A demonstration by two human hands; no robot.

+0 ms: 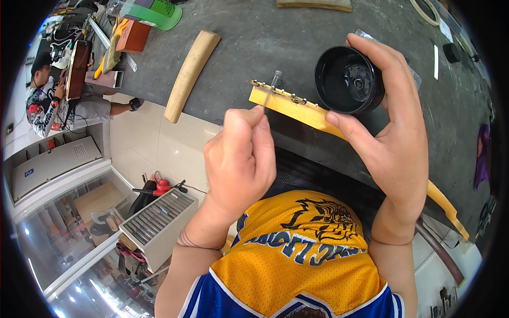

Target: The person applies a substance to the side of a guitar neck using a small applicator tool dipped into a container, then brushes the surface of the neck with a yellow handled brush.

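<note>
My right hand (400, 111) is wrapped around the side of a round black cup (345, 106), thumb at the front and fingers behind. The cup tilts so that its inside shows, with a small clear glossy patch at the bottom. My left hand (241, 156) is closed in a pinch on a thin rod with a grey tip (276, 77); its exact kind is unclear. The rod crosses over a narrow yellow wooden strip (286, 110), which has a row of small pale studs and dark curled bits along its far edge. The strip's right part runs behind my right hand.
On the dark workbench (238, 47) lies a curved wooden piece (191, 77), with another wooden piece (314, 5) at the far edge. A green bottle (154, 11) and a reddish block (132, 36) stand far left. Beyond, a person (45, 100) sits holding a brown wooden object (78, 69).
</note>
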